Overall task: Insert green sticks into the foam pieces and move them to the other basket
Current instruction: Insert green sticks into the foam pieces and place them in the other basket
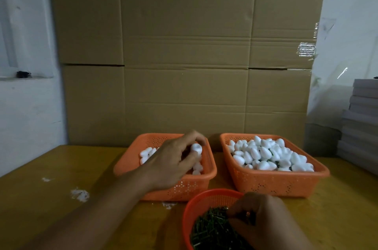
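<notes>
A: White egg-shaped foam pieces (266, 155) fill the right of two orange rectangular perforated plastic baskets (276, 183); too many to count, with green bits showing between them.

B: And the left orange basket (184, 188)?

A: A thinner layer of foam. The left hand (173, 164) reaches into it and pinches one white foam piece (196, 148) between thumb and fingers, hiding much of what lies inside.

B: The sticks?

A: A heap of short green sticks (210, 229) lies in one round orange mesh bowl (201, 198) nearest the person. The right hand (263, 221) rests in it, fingers curled; whether it grips a stick I cannot tell.

B: Around them?

A: All three stand on the yellow bench (61, 198), with white foam crumbs (80, 194) at left. A brown cardboard wall (184, 55) rises behind, and grey stacked boards (360, 123) at right.
</notes>
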